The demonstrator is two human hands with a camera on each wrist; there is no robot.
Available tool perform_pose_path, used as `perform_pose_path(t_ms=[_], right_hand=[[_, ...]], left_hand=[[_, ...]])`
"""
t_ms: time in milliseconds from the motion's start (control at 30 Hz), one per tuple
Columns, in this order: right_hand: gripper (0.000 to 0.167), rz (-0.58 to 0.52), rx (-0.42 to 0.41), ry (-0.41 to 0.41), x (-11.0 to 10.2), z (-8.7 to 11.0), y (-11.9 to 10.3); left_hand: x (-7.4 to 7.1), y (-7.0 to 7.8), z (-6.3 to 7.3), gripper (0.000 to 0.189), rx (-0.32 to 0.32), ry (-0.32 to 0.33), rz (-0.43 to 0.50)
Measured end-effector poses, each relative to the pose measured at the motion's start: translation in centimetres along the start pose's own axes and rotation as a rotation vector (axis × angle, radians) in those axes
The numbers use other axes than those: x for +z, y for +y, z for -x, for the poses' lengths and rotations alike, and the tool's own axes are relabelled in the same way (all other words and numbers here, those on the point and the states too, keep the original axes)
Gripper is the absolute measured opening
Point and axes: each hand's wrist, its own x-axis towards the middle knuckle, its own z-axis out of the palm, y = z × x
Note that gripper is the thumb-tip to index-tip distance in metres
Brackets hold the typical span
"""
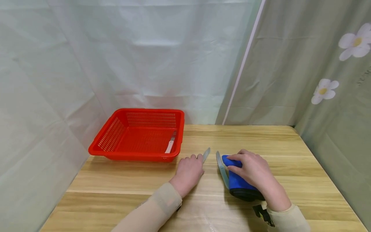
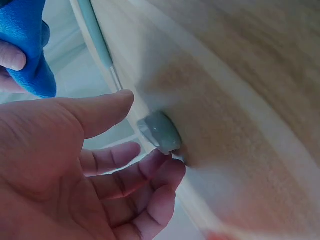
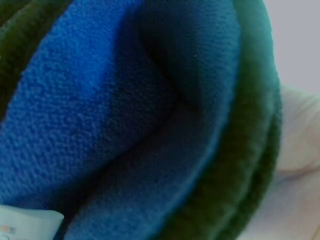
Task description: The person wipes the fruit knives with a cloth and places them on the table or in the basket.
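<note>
In the head view my right hand (image 1: 255, 169) grips a bundled blue fleece cloth (image 1: 239, 180) with a black edge, thumb and fingers at its upper part. Its folds and a white tag (image 3: 27, 222) fill the right wrist view. A knife with a pale green handle (image 1: 223, 175) lies along the cloth's left side, blade away from me. My left hand (image 1: 189, 170) is at a second knife (image 1: 206, 154), whose blade shows beyond the fingers. Seen from the left wrist, fingertips meet the underside of its green handle (image 2: 160, 132), while the thumb stays apart from it.
A red plastic basket (image 1: 136, 157) stands at the table's back left, with a white-handled knife (image 1: 170, 146) inside on its right. The wooden table (image 1: 301, 180) ends at a pale curtain (image 1: 174, 58) behind and on both sides.
</note>
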Motion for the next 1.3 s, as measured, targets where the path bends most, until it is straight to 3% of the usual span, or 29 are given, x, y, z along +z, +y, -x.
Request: perform_pose_path(t_ms=[133, 400, 733, 1300], right_hand=[[0.035, 0.005, 0.002, -0.003, -0.1, -0.1, -0.2], [0.035, 0.004, 0.001, -0.006, -0.1, -0.1, -0.5], [0.035, 0.008, 0.002, 0.009, -0.3, 0.1, -0.4], [0.04, -0.012, -0.017, 0.097, -1.8, 1.1, -1.9]], left_hand=[[0.2, -0.2, -0.3, 0.039, -0.014, -0.028, 0.016], [0.2, -0.8, -0.8, 0.025, -0.055, -0.102, 0.096], [-0.5, -1.9, -0.4, 0.015, -0.12, -0.167, 0.179], [-4.1, -2.6, 4.3, 0.023, 0.021, 0.12, 0.251]])
